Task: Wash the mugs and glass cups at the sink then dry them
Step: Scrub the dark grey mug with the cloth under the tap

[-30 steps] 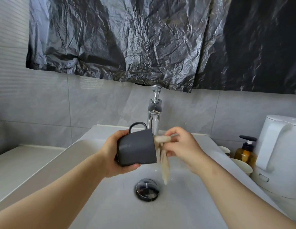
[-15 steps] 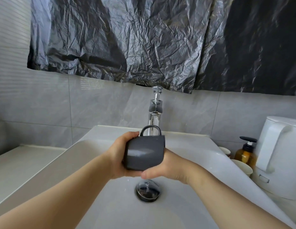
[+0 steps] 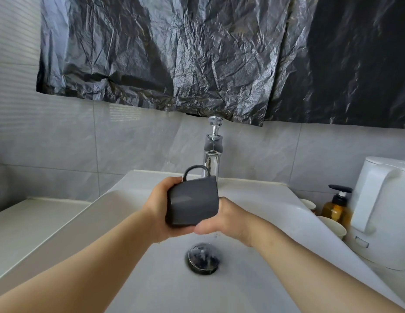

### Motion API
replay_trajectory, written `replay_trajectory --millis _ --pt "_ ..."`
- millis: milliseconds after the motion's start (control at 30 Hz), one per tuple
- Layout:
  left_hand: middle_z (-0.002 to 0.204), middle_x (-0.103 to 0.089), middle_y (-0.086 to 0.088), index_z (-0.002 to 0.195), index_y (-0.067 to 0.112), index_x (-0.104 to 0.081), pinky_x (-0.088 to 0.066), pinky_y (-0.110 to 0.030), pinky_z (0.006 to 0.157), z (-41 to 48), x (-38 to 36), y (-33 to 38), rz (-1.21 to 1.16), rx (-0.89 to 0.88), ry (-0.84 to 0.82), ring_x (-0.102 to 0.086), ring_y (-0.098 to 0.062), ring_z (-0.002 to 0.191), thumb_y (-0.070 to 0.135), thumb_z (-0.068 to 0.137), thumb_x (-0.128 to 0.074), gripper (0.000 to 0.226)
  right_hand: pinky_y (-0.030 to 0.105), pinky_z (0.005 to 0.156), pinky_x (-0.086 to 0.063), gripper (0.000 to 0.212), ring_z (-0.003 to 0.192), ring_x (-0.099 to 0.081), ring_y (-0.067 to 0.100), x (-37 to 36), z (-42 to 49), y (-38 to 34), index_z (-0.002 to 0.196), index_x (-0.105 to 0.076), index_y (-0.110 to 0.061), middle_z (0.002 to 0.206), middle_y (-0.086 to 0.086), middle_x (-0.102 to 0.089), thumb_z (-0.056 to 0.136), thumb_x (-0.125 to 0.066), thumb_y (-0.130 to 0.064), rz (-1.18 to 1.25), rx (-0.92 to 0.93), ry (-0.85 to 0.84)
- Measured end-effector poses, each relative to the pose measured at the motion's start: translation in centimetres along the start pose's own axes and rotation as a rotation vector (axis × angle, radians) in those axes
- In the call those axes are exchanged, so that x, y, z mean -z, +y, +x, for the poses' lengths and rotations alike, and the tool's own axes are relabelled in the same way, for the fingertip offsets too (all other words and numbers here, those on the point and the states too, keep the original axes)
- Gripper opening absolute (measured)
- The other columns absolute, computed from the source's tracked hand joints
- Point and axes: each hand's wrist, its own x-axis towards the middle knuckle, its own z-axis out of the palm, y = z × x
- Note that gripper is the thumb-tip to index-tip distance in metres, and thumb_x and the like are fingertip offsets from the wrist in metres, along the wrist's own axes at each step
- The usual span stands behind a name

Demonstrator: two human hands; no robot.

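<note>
The dark mug [image 3: 192,204] lies on its side above the middle of the sink [image 3: 151,279], handle up, mouth to the right. It looks like stiff glazed ceramic, probably slick when wet and breakable against the basin. Your left grip [image 3: 159,211] wraps its base end. The body or handle is the safest hold. Your right grip [image 3: 228,220] sits at the mouth with its fingers hidden, so I cannot tell what it holds.

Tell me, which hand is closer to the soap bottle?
Right. The right hand is at the mug's right end, on the bottle's side. The left hand grips the mug's other end, farther from the bottle.
</note>
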Motion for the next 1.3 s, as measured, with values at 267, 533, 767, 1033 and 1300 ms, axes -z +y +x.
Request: replay_trajectory --millis 267,533,767,1033,1300 --pt "0.087 -0.064 -0.015 0.096 0.012 -0.063 -0.056 -0.036 0.05 1.1 0.6 -0.7 0.038 0.098 -0.043 -0.063 -0.034 0.079 0.043 0.078 -0.066 0.035 0.022 0.059 -0.051 0.013 0.075 -0.065 0.018 -0.3 1.7 0.4 0.096 -0.065 -0.018 0.088 0.005 -0.069 0.083 -0.068 -0.015 0.203 -0.16 0.231" --pt "0.098 -0.065 -0.017 0.098 0.011 -0.061 -0.055 -0.041 0.057 1.7 -1.3 -0.4 0.0 0.149 -0.009 -0.063 -0.035 0.084 0.046 0.08 -0.065 0.039 0.024 0.066 -0.05 0.012 0.077 -0.063 0.017 0.7 1.5 0.1 0.087 -0.065 -0.015 0.083 0.005 -0.068 0.079 -0.065 -0.006 0.169 -0.162 0.281" --pt "0.103 -0.065 -0.023 0.111 0.004 -0.062 -0.055 -0.041 0.043 2.9 -1.6 -0.8 -0.142 0.317 -0.028 -0.063 -0.042 0.083 0.047 0.079 -0.065 0.054 0.034 0.09 -0.052 0.03 0.095 -0.064 0.021 2.1 2.2 0.3 0.096 -0.068 -0.011 0.1 0.009 -0.07 0.067 -0.073 -0.017 -0.154 -0.219 0.191" --pt "0.081 -0.065 -0.014 0.088 0.011 -0.06 -0.052 -0.037 0.053 1.6 -1.3 0.4 0.018 0.09 0.05 -0.062 -0.031 0.071 0.049 0.08 -0.062 0.038 0.028 0.08 -0.048 0.038 0.088 -0.061 0.021 1.4 2.0 -0.5 0.091 -0.065 -0.013 0.088 0.006 -0.066 0.054 -0.058 -0.01 0.221 -0.105 0.031" --pt "0.065 -0.067 -0.008 0.082 0.016 -0.06 -0.055 -0.04 0.057 1.1 -1.5 0.6 0.193 -0.198 0.013 -0.063 -0.027 0.065 0.041 0.087 -0.059 0.026 0.028 0.061 -0.038 0.024 0.072 -0.054 0.02 1.0 1.4 0.1 0.081 -0.064 -0.016 0.073 0.003 -0.06 0.057 -0.067 -0.017 0.159 -0.099 0.028"
